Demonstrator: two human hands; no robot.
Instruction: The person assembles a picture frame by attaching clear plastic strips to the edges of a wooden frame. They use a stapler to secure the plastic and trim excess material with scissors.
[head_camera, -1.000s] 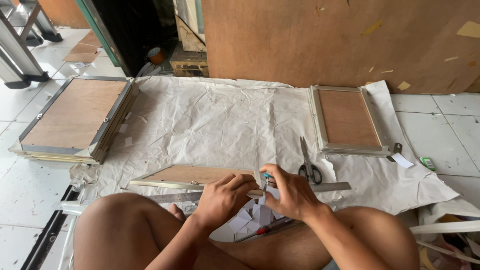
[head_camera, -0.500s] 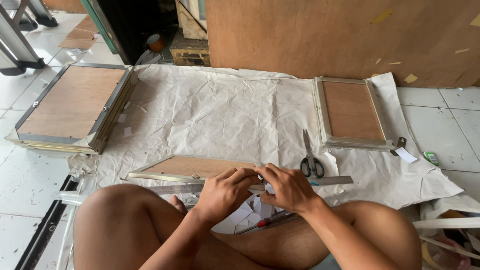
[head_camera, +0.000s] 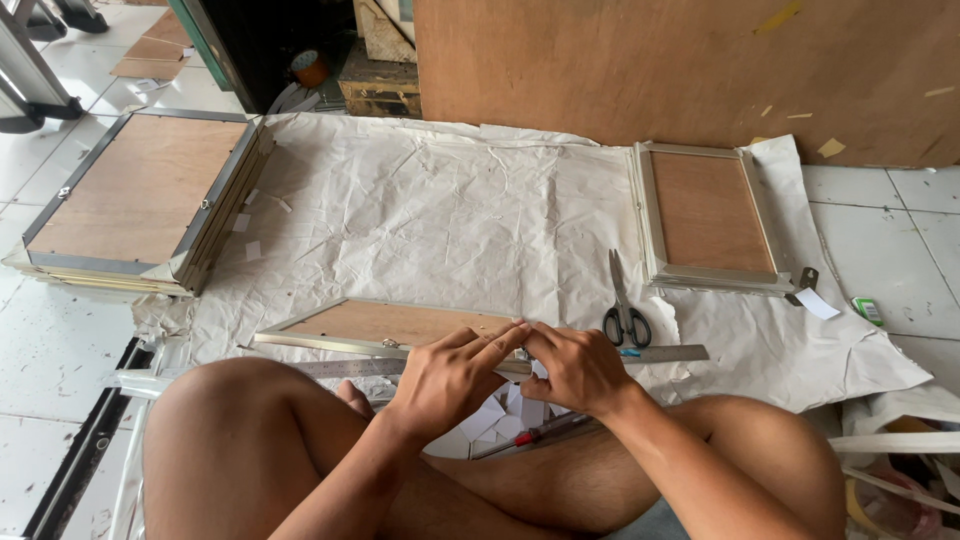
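1. Leftmost, a stack of frames (head_camera: 140, 205) lies face down on the tiled floor (head_camera: 60, 350), brown backing up, its right edge resting on the crumpled paper sheet (head_camera: 440, 220).
2. Small white paper scraps (head_camera: 243, 222) lie on the sheet just beside that stack.
3. Nearer the person, a single frame (head_camera: 385, 328) lies face down on the sheet, just in front of the bare knees. A steel ruler (head_camera: 660, 353) runs along its near edge and sticks out to the right.
4. Both hands meet over the right near corner of this frame. The left hand (head_camera: 450, 375) rests on the frame's edge with fingers stretched flat, pressing down rather than gripping anything.
5. The right hand (head_camera: 575, 365) is curled, its fingertips touching the left hand's fingers at the same corner. Whether it pinches something small there I cannot tell; the fingers hide it.
6. Below the hands, between the legs, lie more white paper pieces (head_camera: 495, 420) and a screwdriver (head_camera: 535, 433) with a red and black handle.
7. Just right of the hands, black-handled scissors (head_camera: 622, 305) lie closed on the sheet, blades pointing away from the person.
8. Farther right, a smaller frame (head_camera: 708, 215) lies face down near the sheet's far right corner, close to the plywood wall (head_camera: 680, 60).
9. Off the sheet on the tiles sit a white tag (head_camera: 818, 303) and a small green object (head_camera: 867, 310).
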